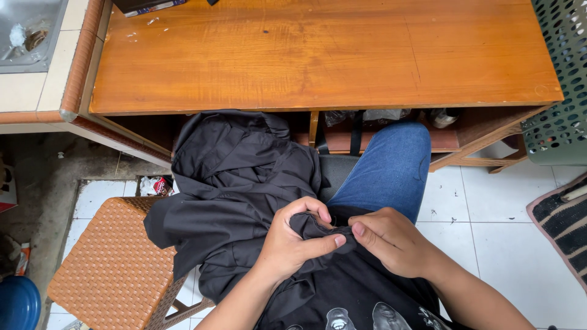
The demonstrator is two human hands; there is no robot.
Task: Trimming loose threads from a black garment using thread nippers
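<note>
A dark grey garment lies bunched over my lap and left knee, under the edge of a wooden table. My left hand pinches a fold of this cloth between thumb and fingers. My right hand grips the same fold from the right, thumb touching the left thumb. My right leg in blue jeans shows beside the garment. I wear a black shirt with pale prints.
A woven brown stool stands at my left. A green perforated basket is at the right, a striped mat on the white tile floor. A metal sink sits top left, a blue tub bottom left.
</note>
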